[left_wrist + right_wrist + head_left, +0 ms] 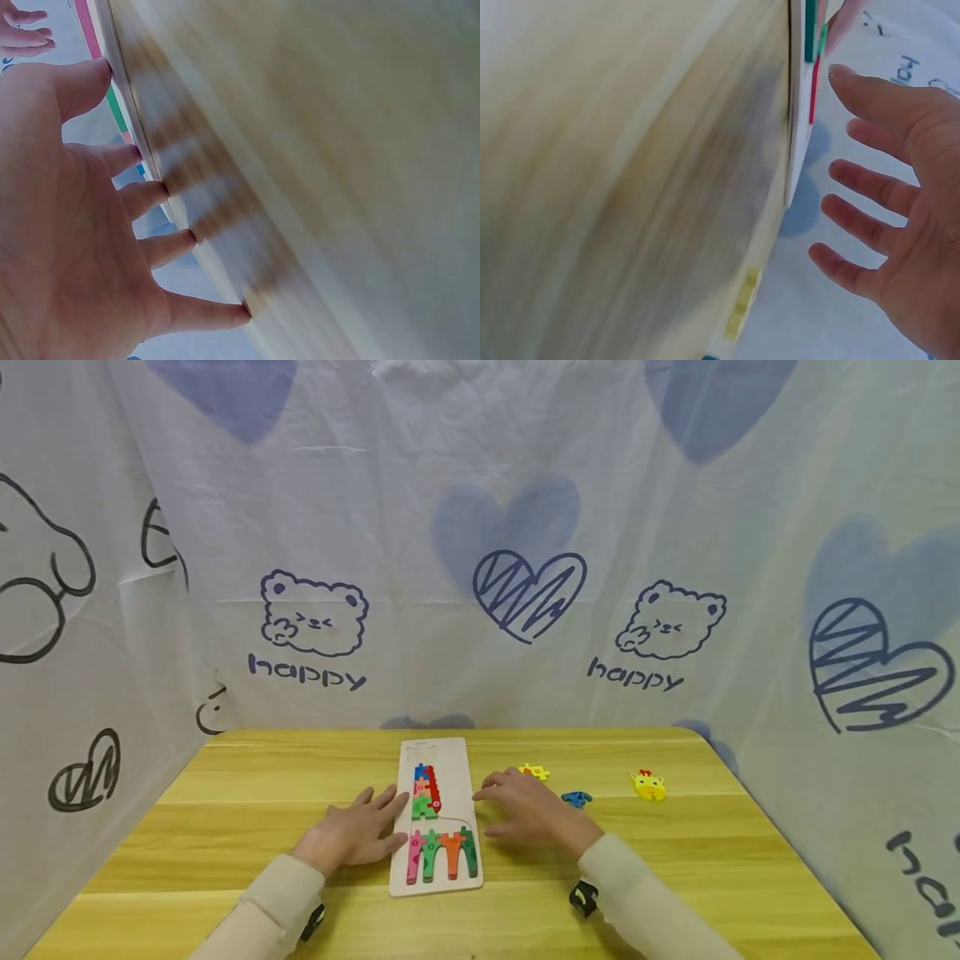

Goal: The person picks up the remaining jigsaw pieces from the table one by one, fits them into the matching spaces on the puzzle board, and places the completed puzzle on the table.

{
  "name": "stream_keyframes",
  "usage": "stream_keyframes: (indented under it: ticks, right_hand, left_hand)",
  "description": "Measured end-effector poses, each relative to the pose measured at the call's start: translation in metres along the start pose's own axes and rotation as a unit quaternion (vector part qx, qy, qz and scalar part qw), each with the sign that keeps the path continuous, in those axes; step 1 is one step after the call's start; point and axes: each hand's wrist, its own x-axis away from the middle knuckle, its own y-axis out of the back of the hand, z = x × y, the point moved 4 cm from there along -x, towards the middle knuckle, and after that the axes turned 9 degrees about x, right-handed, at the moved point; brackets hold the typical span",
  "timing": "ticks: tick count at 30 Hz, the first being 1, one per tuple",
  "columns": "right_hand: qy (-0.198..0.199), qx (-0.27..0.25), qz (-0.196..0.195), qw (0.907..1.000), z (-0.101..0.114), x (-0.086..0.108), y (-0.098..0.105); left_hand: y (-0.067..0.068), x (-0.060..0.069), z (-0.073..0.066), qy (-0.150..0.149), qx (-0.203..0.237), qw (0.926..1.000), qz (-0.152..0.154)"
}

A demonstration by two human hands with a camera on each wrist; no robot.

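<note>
White puzzle board (455, 789) lies between left hand (362, 828) and right hand (527, 806).

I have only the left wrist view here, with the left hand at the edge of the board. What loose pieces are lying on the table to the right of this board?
Observer: Three: a small yellow piece, a blue piece and, farthest right, a yellow animal-head piece.
Operator: I understand. Is the right hand holding some piece?
Observer: No, the right wrist view shows the right hand with nothing in its fingers.
Operator: And what is at the near end of the board?
Observer: Four legs in a row on the board, left to right: pink leg, green leg, orange leg, dark green leg.
</note>
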Motion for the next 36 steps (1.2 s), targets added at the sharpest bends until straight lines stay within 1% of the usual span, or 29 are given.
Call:
stream_keyframes:
  ticks: [5, 11, 18, 23, 28, 32, 36]
  right_hand:
    - [-0.018, -0.015, -0.002, 0.9997, -0.018, 0.000, -0.002]
    - [-0.035, -0.008, -0.018, 0.9992, -0.042, -0.004, -0.008]
    - [-0.074, -0.023, -0.011, 0.9969, -0.065, -0.004, -0.015]
    - [-0.088, -0.011, -0.007, 0.9960, -0.081, -0.003, -0.022]
    - [-0.095, -0.009, -0.005, 0.9954, -0.089, -0.002, -0.026]
    - [-0.096, -0.015, -0.009, 0.9953, -0.092, -0.002, -0.026]
    - [-0.089, -0.007, -0.016, 0.9959, -0.092, -0.003, -0.028]
  left_hand:
    - [-0.002, -0.002, 0.001, 0.001, -0.002, 1.0000, -0.001]
    - [-0.002, -0.002, 0.002, 0.002, -0.001, 1.0000, 0.000]
    - [-0.002, -0.001, 0.001, 0.001, 0.000, 1.0000, 0.003]
    - [-0.001, 0.000, -0.001, -0.002, 0.004, 1.0000, 0.000]
    - [0.000, 0.001, -0.001, 0.001, 0.003, 1.0000, -0.002]
    - [0.000, 0.001, -0.001, 0.004, 0.002, 1.0000, -0.002]
    - [-0.001, 0.000, -0.001, 0.002, 0.001, 1.0000, -0.001]
